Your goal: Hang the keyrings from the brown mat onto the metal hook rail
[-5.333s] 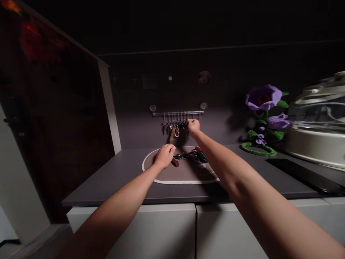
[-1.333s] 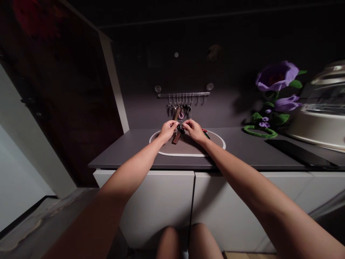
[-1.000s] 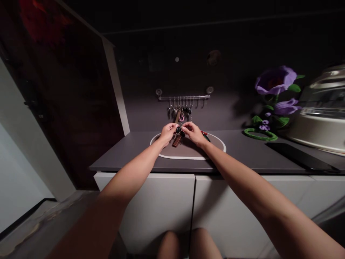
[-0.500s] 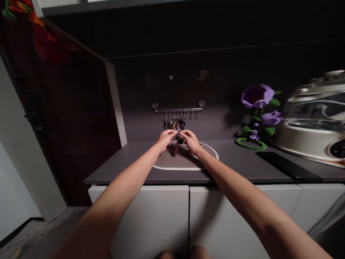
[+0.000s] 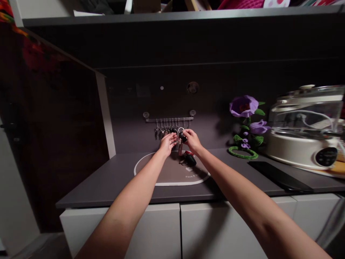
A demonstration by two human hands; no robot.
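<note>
Our right hand pinches a bunch of keys: a silver ring on top, a black fob, a brown strap hanging straight down. Our left hand sits just at nine o'clock of it, fingers loosely spread, touching the bunch. Above, at twelve, a hook rail carries more keys. Below, a second bunch lies on the oval mat on the dark counter. At three o'clock, purple flowers, then a cooker.
</note>
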